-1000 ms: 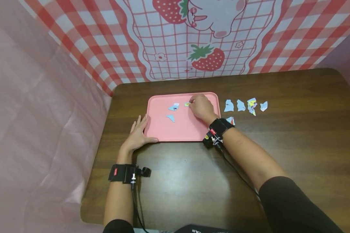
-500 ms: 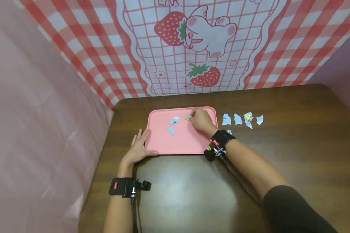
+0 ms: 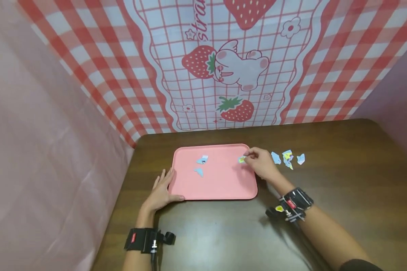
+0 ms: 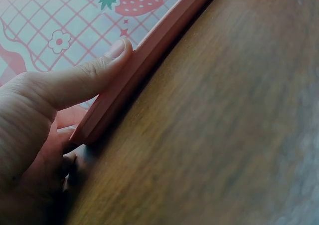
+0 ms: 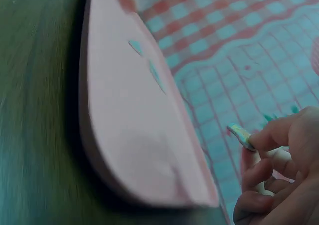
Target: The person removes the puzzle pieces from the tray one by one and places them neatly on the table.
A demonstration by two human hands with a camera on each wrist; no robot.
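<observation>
My right hand [image 3: 262,164] pinches a small torn piece of blue paper with a yellow-green print [image 5: 239,134] between thumb and forefinger. In the head view this piece overlaps the right back part of the pink tray [image 3: 220,184]; in the right wrist view it shows raised above the tray's surface. At the tray's front left corner rests my left hand [image 3: 158,193], its thumb [image 4: 94,75] along the front rim and its fingers spread along the left side. Two pieces lie on the tray: a blue-and-white paper scrap [image 3: 202,160] and a curved light-blue paper scrap [image 3: 199,172].
Right of the tray, on the brown wooden table [image 3: 210,233], lie a blue paper scrap [image 3: 276,158], some yellow-printed scraps [image 3: 287,158] and a small pale scrap [image 3: 300,159]. My right hand hides part of this row. A red-and-white checked cloth [image 3: 115,67] hangs behind the table.
My right hand has moved right, from the tray's back middle to its right edge, carrying the yellow-green printed piece. My left hand stays at the tray corner. The head view has tilted upward.
</observation>
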